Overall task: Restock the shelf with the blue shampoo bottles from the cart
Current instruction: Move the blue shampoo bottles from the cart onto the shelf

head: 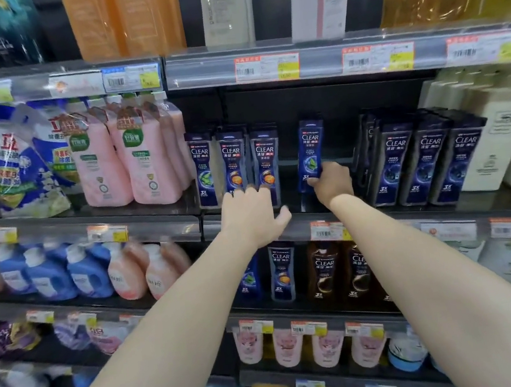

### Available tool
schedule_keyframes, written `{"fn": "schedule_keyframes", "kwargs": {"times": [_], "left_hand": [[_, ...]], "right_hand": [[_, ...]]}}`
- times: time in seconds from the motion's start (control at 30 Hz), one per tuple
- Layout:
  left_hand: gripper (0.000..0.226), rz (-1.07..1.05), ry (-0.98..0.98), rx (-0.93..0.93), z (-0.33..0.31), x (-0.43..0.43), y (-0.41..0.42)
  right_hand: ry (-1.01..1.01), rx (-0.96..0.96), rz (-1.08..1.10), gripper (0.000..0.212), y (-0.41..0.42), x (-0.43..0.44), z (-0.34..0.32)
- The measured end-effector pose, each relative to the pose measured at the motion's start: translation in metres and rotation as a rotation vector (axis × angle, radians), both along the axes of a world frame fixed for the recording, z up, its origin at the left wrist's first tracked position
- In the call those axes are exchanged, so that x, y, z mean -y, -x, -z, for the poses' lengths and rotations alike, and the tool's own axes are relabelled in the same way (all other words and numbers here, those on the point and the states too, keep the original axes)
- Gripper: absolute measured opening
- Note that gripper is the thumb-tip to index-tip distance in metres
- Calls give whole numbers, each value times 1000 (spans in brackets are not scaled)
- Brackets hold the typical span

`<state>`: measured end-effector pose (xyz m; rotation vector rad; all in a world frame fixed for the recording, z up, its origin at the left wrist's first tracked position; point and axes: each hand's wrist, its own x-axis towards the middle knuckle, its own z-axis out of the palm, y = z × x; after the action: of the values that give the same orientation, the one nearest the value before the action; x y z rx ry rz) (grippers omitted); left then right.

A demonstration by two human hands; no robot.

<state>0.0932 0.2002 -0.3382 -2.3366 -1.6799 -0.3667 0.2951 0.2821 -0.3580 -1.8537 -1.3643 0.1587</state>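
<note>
A blue shampoo bottle [310, 153] stands upright in the gap on the shelf [380, 214], apparently being set into the empty slot between the neighbouring rows. The right hand [331, 183] has its grip closed round the bottle's lower part. The left hand [252, 213], fingers spread loosely, rests against the front row of blue bottles [234, 167], seemingly steadying them. The cart is out of view.

blue shampoo bottle [311, 153] | upright, label forward | gripped low by right hand [332, 184] | on shelf [297, 223], apart from three-bottle row [234, 167]
</note>
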Motion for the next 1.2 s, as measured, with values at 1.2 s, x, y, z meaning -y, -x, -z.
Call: {"fn": "schedule_keyframes", "kwargs": {"times": [1.2], "left_hand": [[57, 50, 135, -88, 5, 47, 68]], "right_hand": [[268, 364, -263, 54, 83, 158, -13]]}}
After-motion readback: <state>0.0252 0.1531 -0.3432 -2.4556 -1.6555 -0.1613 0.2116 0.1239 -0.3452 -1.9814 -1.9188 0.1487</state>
